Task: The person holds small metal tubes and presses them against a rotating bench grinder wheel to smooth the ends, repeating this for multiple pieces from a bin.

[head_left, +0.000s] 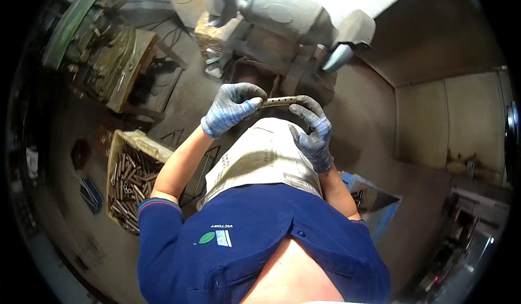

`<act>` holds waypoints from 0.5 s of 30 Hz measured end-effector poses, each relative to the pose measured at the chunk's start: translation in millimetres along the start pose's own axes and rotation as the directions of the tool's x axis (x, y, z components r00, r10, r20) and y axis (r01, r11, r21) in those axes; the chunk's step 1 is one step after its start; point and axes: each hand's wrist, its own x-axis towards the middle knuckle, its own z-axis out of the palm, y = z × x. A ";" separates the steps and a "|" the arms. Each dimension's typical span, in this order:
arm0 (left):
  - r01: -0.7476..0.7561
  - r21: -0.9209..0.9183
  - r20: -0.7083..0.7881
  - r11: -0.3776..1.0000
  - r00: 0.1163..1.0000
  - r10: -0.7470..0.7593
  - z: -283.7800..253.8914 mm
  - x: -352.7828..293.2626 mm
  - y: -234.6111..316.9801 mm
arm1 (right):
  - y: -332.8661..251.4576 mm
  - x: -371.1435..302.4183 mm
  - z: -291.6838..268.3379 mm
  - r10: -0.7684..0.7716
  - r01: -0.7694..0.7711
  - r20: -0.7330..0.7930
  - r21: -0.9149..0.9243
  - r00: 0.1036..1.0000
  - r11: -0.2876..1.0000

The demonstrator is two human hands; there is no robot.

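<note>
A short metal tube [279, 101] with a row of small holes along its side lies almost level in front of me, held between both hands. My left hand [230, 107], in a blue and grey work glove, pinches its left end between thumb and fingers. At the right end, my gloved right hand [316, 133] grips it with the fingertips, thumb lower down. Just beyond the hands stands a grey machine [287, 16] that looks like a grinder, with rounded guards at both sides. The tube is apart from it.
On my left a cream crate [142, 141] holds many brownish metal tubes. A blue-edged bin [392, 209] with some metal parts stands at my right. A wooden workbench with machinery [133, 70] is at the far left. Pale panels [450, 119] line the right side.
</note>
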 end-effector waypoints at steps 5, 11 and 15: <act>0.176 -0.145 0.203 0.974 0.968 -0.145 13.1 32.9 -3.6 | -0.7 -11.8 -14.3 0.018 -0.032 -0.112 -0.128 0.994 0.991; 0.253 -0.144 0.369 0.957 0.911 -0.185 23.2 70.9 -2.8 | 9.1 -17.2 -21.8 0.225 -0.213 -0.236 0.074 0.946 0.974; 0.240 -0.164 0.387 0.957 0.908 -0.161 31.0 96.6 -12.0 | 24.6 -21.8 -19.5 0.172 -0.195 -0.336 -0.034 0.926 0.980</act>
